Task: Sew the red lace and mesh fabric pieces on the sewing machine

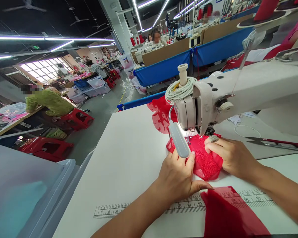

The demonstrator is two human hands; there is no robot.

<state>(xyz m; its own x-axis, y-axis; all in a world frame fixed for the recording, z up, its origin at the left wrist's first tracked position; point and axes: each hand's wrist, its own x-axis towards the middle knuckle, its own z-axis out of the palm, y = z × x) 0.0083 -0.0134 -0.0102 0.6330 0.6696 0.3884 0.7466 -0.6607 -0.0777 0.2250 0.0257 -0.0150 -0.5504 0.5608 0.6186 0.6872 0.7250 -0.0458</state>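
Note:
Red lace fabric point(205, 162) lies bunched on the white table under the head of a sewing machine point(188, 110). My left hand point(177, 172) rests on its left side, fingers spread and thumb stretched toward the front; the grey lamp point(179, 138) on the machine partly covers the fingertips. On the right, my right hand point(232, 157) is closed, pinching the fabric's edge close to the needle area. Sheer red fabric point(161, 115) spreads out behind the machine head. A separate sheer red piece point(225, 211) lies at the table's front edge, near my left thumb.
Thread snips point(275, 143) lie right of my right hand. A printed ruler point(173, 207) runs along the table front. Left of the table stands a translucent plastic bin point(39, 195). Red stools point(46, 148) and people at other machines are beyond.

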